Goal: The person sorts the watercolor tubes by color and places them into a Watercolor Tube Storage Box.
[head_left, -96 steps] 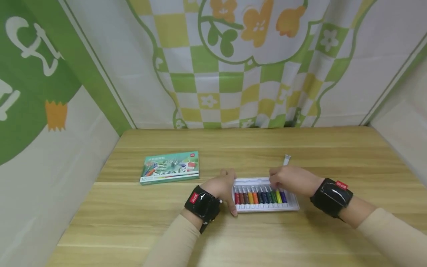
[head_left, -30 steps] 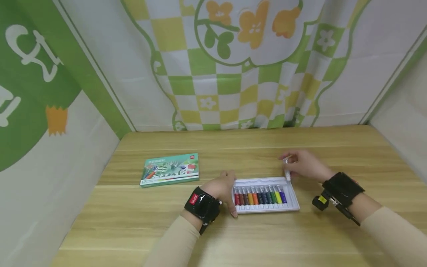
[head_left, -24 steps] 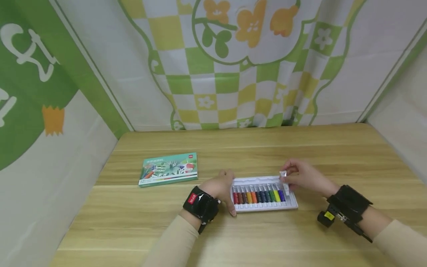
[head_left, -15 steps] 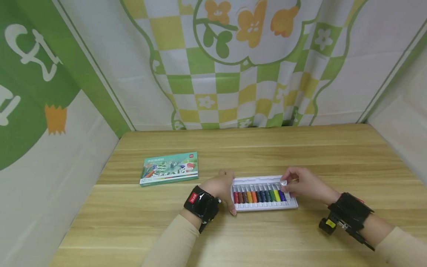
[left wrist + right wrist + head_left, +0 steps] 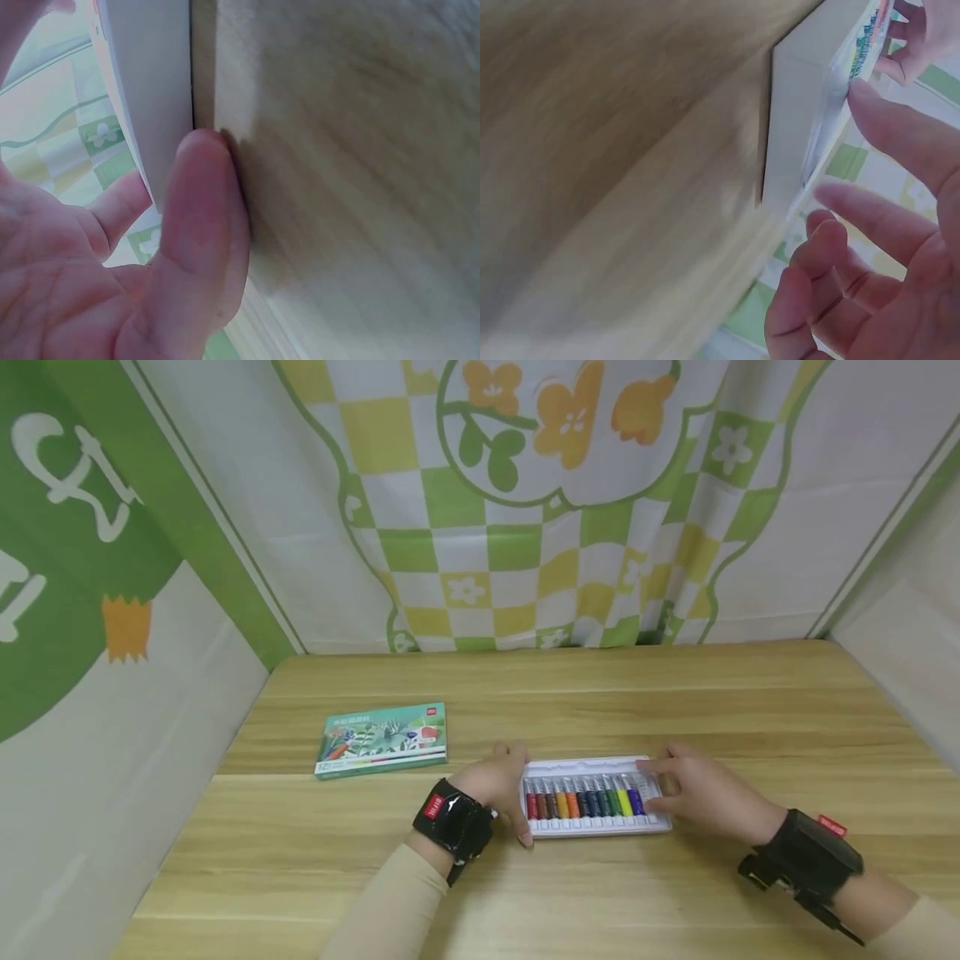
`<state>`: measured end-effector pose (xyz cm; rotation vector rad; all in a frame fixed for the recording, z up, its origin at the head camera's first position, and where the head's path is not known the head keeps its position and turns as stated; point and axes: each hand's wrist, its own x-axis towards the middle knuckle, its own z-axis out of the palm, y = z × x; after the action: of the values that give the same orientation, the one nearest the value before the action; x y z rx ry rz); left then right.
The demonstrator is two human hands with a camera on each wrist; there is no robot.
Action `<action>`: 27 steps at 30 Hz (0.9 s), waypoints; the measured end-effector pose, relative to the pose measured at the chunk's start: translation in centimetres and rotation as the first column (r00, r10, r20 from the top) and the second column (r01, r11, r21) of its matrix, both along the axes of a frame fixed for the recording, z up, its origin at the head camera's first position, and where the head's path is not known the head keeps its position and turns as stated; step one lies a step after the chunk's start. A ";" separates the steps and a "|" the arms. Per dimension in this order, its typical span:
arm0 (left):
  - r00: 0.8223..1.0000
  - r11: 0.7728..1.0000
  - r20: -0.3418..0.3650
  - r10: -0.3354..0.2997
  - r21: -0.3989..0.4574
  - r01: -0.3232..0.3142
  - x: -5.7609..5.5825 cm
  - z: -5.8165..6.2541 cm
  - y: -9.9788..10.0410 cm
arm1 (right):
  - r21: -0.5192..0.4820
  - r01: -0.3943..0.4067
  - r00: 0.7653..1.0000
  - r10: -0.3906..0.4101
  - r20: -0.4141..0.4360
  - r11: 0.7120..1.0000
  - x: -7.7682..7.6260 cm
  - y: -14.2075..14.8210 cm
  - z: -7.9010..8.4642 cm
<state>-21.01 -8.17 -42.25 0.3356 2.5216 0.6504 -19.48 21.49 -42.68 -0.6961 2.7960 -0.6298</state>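
Note:
A white plastic tray [image 5: 611,832] of paint tubes [image 5: 585,804] lies on the table, its row running from red at left through orange, blue, green and yellow to purple. My left hand [image 5: 497,783] grips the tray's left end, thumb at the front corner and fingers toward the back; the left wrist view shows the thumb [image 5: 196,202] along the tray's side wall [image 5: 154,82]. At the right end, a white tube [image 5: 651,787] sits beside the purple one. My right hand [image 5: 701,789] is over that end, thumb and index finger apart, the other fingers loosely bent in the right wrist view.
A flat green paint box [image 5: 382,741] with a printed plant picture lies to the left behind my left hand. A checked, flowered curtain [image 5: 517,560] hangs behind the wooden table [image 5: 540,893], with cloth walls at both sides.
My right hand picked up the white tube from behind the tray, brought it forward and laid it at the right end of the row, then parted its fingers. My left hand stayed put.

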 end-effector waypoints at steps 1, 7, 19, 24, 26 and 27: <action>1.000 1.000 -0.001 0.001 0.000 -0.001 0.0 0.0 0.0 | 0.021 -0.010 1.000 0.010 -0.018 1.000 0.1 0.0 0.1; 1.000 1.000 -0.008 0.009 -0.007 -0.009 -0.2 0.1 0.0 | 0.094 -0.045 0.998 0.048 -0.029 0.995 0.3 -0.2 0.5; 1.000 1.000 0.015 0.013 0.010 -0.014 0.2 -0.1 0.2 | 0.201 -0.072 0.997 0.073 0.004 0.977 0.6 -0.7 0.7; 1.000 1.000 0.006 0.001 0.005 -0.001 0.2 -0.1 0.4 | 0.211 -0.104 0.994 0.106 0.004 0.972 0.5 -0.4 0.8; 1.000 1.000 0.002 0.003 0.003 -0.003 0.1 -0.1 0.3 | 0.211 -0.111 0.994 0.112 0.003 0.971 0.4 -0.6 0.8; 1.000 1.000 0.003 0.005 0.001 -0.005 0.1 -0.1 0.3 | 0.211 -0.110 0.994 0.112 0.005 0.971 0.3 -0.7 0.9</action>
<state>-20.92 -7.91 -42.36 0.3279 2.5202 0.6532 -19.22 20.77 -41.82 -0.8042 2.7525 -0.3040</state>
